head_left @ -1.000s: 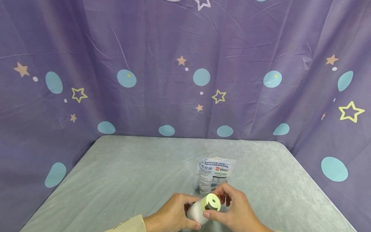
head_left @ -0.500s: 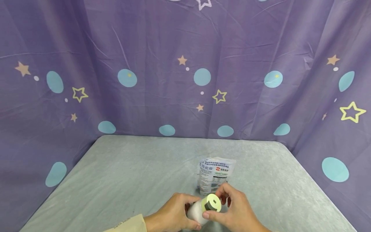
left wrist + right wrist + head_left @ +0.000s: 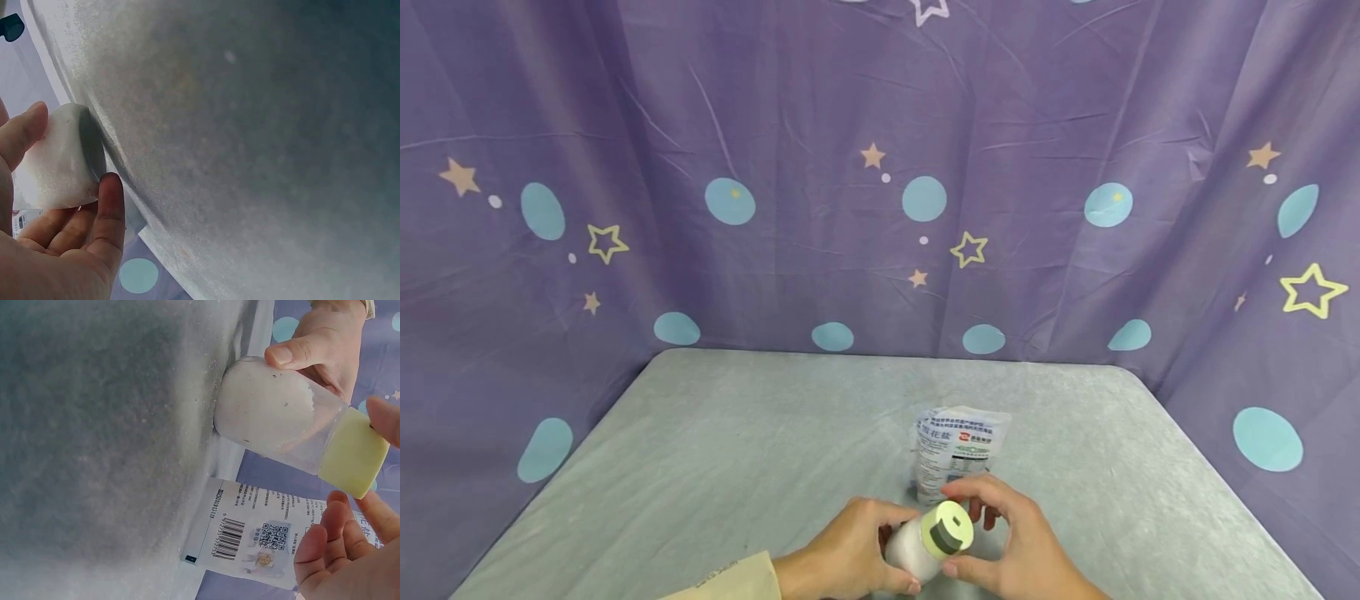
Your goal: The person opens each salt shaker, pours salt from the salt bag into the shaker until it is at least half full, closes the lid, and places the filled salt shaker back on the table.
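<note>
A clear seasoning bottle (image 3: 265, 403), mostly filled with white grains, stands tilted near the front of the table. My left hand (image 3: 850, 550) grips its body, thumb on one side and fingers on the other. On top sits a pale yellow-green cap (image 3: 355, 452) with a dark tab facing me in the head view. The thumb and index finger of my right hand (image 3: 1018, 533) are at opposite sides of this cap, the other fingers curled beside it. Just behind stands a white printed pouch (image 3: 958, 446), its lower part partly hidden by my right hand.
A grey-green cloth covers the table (image 3: 760, 433). Beyond its far edge hangs a purple curtain (image 3: 820, 167) with stars and blue dots, which also runs down both sides.
My right thumb and index finger have spread and shifted round the cap, and the dark tab shows more fully. The left hand keeps its grip; the pouch stays in place.
</note>
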Motion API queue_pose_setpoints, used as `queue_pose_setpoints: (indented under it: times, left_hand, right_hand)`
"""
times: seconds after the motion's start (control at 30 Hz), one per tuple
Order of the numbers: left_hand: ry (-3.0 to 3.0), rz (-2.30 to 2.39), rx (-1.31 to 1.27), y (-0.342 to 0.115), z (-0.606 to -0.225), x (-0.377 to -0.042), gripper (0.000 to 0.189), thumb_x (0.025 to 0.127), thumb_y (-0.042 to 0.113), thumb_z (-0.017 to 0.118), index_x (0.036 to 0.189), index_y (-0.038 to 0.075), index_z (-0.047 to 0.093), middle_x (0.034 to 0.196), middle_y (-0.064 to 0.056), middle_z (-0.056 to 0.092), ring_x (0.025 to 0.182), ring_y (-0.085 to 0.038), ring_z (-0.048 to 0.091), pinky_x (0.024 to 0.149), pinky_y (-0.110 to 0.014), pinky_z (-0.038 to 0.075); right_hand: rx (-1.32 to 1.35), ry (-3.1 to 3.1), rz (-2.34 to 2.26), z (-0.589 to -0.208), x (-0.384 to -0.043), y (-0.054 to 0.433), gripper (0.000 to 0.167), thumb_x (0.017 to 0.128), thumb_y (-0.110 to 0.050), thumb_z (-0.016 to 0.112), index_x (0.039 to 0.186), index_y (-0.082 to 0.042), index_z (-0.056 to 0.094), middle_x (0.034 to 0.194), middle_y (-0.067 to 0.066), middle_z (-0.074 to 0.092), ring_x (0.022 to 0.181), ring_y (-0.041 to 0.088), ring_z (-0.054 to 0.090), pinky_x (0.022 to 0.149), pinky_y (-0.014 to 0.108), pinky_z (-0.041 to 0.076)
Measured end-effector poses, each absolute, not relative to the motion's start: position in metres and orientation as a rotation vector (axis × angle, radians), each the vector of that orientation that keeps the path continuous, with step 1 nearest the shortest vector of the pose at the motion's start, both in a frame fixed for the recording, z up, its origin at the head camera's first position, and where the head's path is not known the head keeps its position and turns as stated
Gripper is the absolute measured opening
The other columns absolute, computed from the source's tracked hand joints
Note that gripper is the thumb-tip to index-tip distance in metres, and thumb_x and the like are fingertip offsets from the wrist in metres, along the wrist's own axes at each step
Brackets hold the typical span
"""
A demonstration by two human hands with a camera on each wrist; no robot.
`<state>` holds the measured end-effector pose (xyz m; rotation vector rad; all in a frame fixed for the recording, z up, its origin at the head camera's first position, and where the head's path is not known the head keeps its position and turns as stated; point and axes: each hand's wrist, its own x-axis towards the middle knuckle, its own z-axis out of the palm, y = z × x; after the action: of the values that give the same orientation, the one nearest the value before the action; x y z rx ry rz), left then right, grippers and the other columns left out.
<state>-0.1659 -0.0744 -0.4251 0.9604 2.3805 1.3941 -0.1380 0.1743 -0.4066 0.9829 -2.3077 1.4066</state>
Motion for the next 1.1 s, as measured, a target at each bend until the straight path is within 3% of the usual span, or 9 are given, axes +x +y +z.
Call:
queue_pose_setpoints:
  times: [0.33,1.1]
  left_hand:
    - [2.39,1.375,0.948,-0.0737,-0.4258,-0.1666,0.052,0.067,0.016,0.097,0.115,0.024,0.077,0.083,0.02,0.068,0.068,-0.002,0.061,0.064,-0.02,0.051]
    - [2.417,1.375,0.962,-0.0734,-0.4261,-0.1655,0.052,0.066,0.015,0.097,0.114,0.025,0.077,0.082,0.02,0.068,0.067,-0.001,0.06,0.062,-0.019,0.051]
  right_hand:
    - [1.091,-2.266,1.361,-0.4073,-0.1424,0.1755,0.063,0.075,-0.011,0.091,0.132,-0.019,0.065,0.109,-0.003,0.067,0.083,0.011,0.054,0.067,0.032,0.045]
    - [0.838,-2.353,1.356,-0.4097,-0.1374,0.1695,0.043,0.075,-0.025,0.094,0.11,-0.026,0.069,0.093,-0.013,0.067,0.074,0.007,0.057,0.06,0.029,0.045]
